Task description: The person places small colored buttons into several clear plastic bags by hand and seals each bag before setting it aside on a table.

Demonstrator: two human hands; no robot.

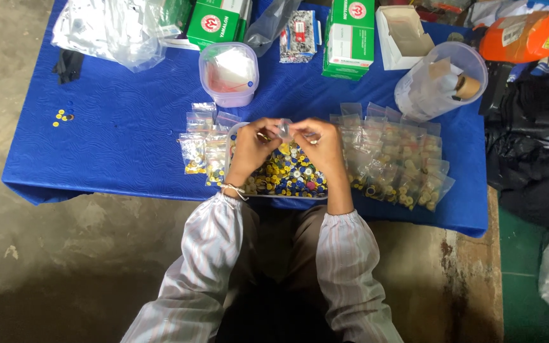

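My left hand (250,149) and my right hand (323,145) meet above a tray (239,130) heaped with small yellow, blue and white caps (290,174). Between the fingertips of both hands is a small clear plastic bag (284,129). Both sleeves are striped and pale. The tray sits at the near edge of a low table under a blue cloth (122,127).
Filled small bags lie in a pile right of the tray (398,162) and a few left of it (199,149). Behind stand a clear tub (229,73), a clear jar lying on its side (440,79), green boxes (349,38) and loose caps (63,115). Concrete floor lies all round.
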